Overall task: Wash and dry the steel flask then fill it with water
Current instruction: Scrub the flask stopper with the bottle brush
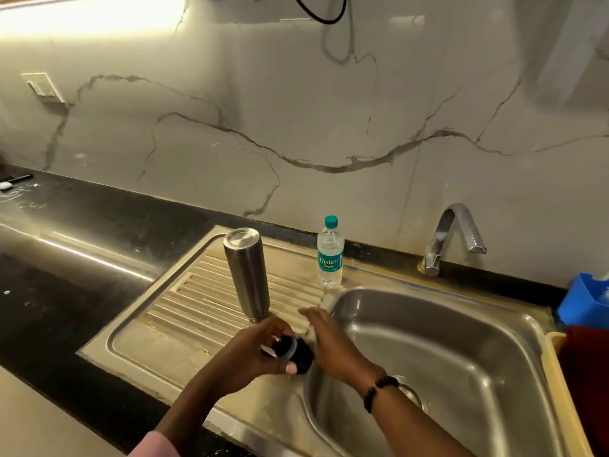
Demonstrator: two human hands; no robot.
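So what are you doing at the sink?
A person stands at a steel sink. The left hand holds the flask's black cap, and the right hand reaches in beside it with straight fingers. The steel flask stands upside down on the draining board, next to a water bottle. No water runs from the tap.

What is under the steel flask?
The flask stands inverted on the ribbed drainboard left of the sink. Its mouth faces down, so anything beneath or inside it is hidden.
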